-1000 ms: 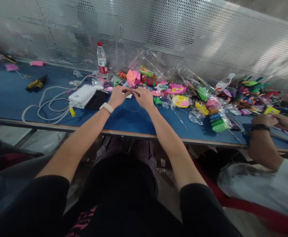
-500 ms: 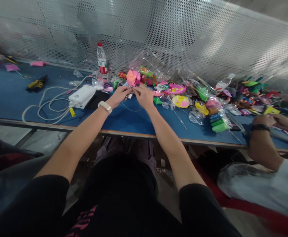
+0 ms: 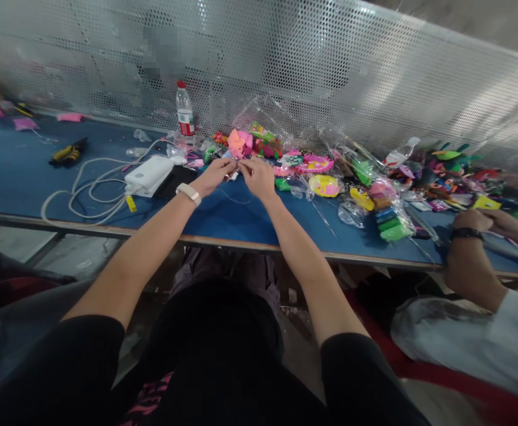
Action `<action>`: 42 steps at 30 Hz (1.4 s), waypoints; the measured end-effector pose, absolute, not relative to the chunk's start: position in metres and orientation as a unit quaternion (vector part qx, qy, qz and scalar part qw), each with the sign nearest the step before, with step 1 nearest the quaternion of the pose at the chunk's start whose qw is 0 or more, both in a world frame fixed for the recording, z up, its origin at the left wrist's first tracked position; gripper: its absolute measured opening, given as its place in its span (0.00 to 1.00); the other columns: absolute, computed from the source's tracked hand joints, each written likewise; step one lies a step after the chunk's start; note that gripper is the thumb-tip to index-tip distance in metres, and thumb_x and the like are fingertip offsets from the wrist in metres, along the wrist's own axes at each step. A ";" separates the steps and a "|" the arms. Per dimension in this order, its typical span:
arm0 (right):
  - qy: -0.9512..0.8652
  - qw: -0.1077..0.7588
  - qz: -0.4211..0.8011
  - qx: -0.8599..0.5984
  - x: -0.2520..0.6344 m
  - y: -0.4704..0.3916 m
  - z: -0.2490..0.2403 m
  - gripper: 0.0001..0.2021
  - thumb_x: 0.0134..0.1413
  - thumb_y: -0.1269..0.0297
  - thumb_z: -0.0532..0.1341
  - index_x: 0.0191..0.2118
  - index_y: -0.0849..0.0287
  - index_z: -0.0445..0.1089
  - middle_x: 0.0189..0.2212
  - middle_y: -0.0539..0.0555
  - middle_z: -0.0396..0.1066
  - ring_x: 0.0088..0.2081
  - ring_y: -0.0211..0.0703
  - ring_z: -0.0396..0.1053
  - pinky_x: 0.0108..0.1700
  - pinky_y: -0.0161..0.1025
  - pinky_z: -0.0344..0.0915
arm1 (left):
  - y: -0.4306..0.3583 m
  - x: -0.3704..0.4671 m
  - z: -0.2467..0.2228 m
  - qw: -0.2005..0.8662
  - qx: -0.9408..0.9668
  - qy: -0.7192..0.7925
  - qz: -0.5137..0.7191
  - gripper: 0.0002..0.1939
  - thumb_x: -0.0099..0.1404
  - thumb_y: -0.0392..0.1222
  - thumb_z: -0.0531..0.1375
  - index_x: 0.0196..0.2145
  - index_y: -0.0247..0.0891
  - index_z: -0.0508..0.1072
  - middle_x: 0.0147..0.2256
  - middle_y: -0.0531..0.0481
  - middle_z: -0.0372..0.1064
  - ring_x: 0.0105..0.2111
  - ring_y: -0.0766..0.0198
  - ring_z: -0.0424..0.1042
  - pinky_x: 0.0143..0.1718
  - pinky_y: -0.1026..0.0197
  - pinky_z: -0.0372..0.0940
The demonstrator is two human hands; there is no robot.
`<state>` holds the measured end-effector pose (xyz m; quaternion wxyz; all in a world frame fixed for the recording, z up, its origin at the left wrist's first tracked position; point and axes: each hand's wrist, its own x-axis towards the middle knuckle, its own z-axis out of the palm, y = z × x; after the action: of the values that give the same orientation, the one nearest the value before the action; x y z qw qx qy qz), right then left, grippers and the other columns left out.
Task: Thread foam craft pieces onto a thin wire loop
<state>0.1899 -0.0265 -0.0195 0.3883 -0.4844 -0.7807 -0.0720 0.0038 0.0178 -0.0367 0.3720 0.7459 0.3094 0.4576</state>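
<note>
My left hand [image 3: 214,176], with a white band on its wrist, is closed in a pinch over the blue table [image 3: 241,228]. Its fingertips nearly meet those of my right hand [image 3: 261,177], also pinched. What they grip is too small and too covered to make out. A thin thread or wire [image 3: 236,202] curves down below the fingers. Just beyond my fingertips lies a pink and orange soft figure [image 3: 239,143]. Small white bits show by the left fingertips.
A red-capped bottle [image 3: 185,112] stands behind, near a perforated metal panel [image 3: 250,53]. To the left are a white power bank [image 3: 149,176] with looped cable and a yellow-black tool [image 3: 69,153]. Colourful clay packets [image 3: 392,222] lie right, beside a co-worker's hands [image 3: 474,220].
The view has shifted very slightly. Both hands stay together at the same spot, with small finger movements; the thin thread still hangs below them.
</note>
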 end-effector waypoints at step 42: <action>-0.773 0.426 -0.091 -0.462 0.196 -0.019 -0.026 0.17 0.78 0.58 0.55 0.53 0.50 0.83 0.42 0.55 0.80 0.45 0.48 0.76 0.48 0.44 0.71 | 0.008 0.003 -0.026 0.179 0.744 0.336 0.549 0.29 0.80 0.63 0.52 0.29 0.41 0.71 0.29 0.46 0.68 0.35 0.58 0.73 0.41 0.53 0.71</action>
<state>0.1965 -0.0191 -0.0262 0.4257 -0.4619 -0.7728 -0.0906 0.0026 0.0077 -0.0255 0.1795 0.7442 0.3359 0.5488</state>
